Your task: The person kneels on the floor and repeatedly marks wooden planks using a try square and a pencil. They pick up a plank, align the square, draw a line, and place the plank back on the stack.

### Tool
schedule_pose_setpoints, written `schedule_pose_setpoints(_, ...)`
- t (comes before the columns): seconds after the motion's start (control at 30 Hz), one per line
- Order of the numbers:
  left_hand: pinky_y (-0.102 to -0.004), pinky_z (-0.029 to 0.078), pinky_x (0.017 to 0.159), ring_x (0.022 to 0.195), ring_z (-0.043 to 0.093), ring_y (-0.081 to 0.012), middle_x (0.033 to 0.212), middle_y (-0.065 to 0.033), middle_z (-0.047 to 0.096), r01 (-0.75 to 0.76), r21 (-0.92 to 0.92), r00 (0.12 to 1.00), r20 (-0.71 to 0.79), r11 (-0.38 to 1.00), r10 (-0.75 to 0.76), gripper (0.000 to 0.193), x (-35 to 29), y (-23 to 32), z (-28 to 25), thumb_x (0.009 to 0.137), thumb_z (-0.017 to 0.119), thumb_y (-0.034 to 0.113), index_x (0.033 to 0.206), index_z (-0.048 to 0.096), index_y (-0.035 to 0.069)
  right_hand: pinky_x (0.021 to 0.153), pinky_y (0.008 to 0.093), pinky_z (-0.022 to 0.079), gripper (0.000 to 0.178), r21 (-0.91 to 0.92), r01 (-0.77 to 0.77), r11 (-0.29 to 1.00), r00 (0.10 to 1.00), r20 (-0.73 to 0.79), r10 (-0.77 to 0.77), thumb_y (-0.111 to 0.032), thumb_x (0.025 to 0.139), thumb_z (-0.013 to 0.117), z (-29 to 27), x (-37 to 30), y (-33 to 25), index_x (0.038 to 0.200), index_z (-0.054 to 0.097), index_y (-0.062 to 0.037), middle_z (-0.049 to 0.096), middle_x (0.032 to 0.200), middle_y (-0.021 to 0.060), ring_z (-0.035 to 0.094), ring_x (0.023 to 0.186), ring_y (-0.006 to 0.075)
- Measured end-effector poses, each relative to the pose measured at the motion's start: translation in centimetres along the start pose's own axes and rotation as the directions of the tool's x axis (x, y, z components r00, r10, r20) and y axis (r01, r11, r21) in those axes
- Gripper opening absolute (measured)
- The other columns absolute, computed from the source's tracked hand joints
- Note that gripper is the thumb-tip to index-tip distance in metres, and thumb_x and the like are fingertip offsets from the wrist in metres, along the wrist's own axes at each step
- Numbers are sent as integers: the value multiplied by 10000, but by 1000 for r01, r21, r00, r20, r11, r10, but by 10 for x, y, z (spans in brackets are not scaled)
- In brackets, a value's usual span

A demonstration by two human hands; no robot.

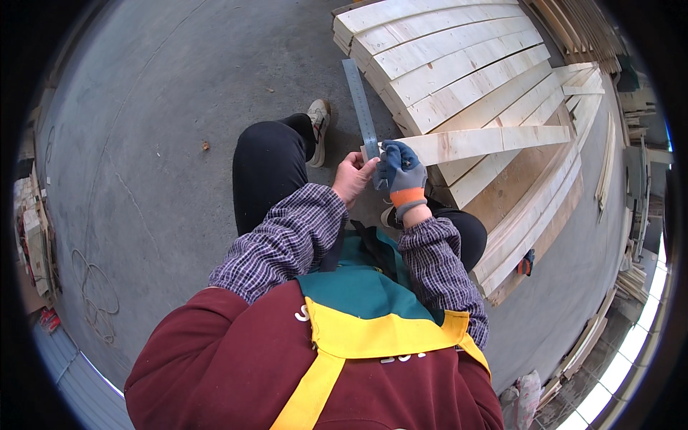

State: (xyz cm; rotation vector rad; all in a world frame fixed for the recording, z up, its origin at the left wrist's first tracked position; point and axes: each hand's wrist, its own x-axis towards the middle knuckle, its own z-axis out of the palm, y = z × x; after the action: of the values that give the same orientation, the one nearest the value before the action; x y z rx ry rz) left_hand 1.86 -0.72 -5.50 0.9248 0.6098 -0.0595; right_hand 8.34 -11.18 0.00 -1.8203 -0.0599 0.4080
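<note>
My bare left hand [352, 177] is closed, its fingertips pinching the lower end of a steel ruler [360, 104]. The ruler points up and away, over the concrete floor. A blue and grey work glove with an orange cuff covers my right hand [403, 172], which is wrapped round the near end of a pale wooden plank [494, 142]. Ruler and plank end meet between my two hands, where the fingers partly hide the contact. From there the plank runs off to the right, across other boards.
A layered stack of pale planks [459, 64] rises at the far right. More long boards [534, 226] lie beside my right knee, with a small orange and dark item [527, 263] at their edge. Coiled cord [93, 297] lies on the concrete floor [165, 143] at the left.
</note>
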Motion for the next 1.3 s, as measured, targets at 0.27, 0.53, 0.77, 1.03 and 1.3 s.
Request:
schedule_pose_setpoints(0.27,-227,424,673,750,507,-62,858,20,577,2,-42,1000,-15,999,-2,374,1,3,2,869,723,306,1088,558,53,572,219,491,211,-86,-42,995,999,20,43,-195,953,598,-9,-3,-4,1065,664,-28,651,818,11,585,665,81)
schedule_pose_setpoints(0.53,-236,427,691,763,511,-69,874,18,580,-6,-44,1000,-10,999,6,367,-1,1,3,873,717,304,1095,557,59,600,209,490,218,-35,-57,998,998,19,58,-186,949,593,-6,0,-14,1064,667,-16,652,821,12,588,675,81)
schedule_pose_setpoints(0.77,-240,428,692,771,513,-73,891,10,587,-15,-24,1000,-18,1000,15,361,-1,3,3,877,712,306,1096,555,65,638,290,509,253,-21,4,1000,996,84,-2,-255,922,605,-2,15,-8,1029,668,-34,677,850,85,619,709,152)
schedule_pose_setpoints(1.03,-244,429,695,765,511,-82,886,2,585,-10,8,1000,-22,1000,10,378,6,-1,0,877,709,309,1096,552,43,598,220,494,235,-196,62,979,992,121,-39,-200,945,595,-21,0,-3,1055,674,-9,678,844,30,607,691,89)
schedule_pose_setpoints(1.3,-255,430,724,792,513,-84,894,10,579,1,-14,1000,-31,1000,-1,404,2,0,2,863,724,336,1100,554,56,710,357,522,316,-526,-78,847,972,150,183,-317,898,567,-32,-9,-41,972,701,-40,702,858,157,679,785,272)
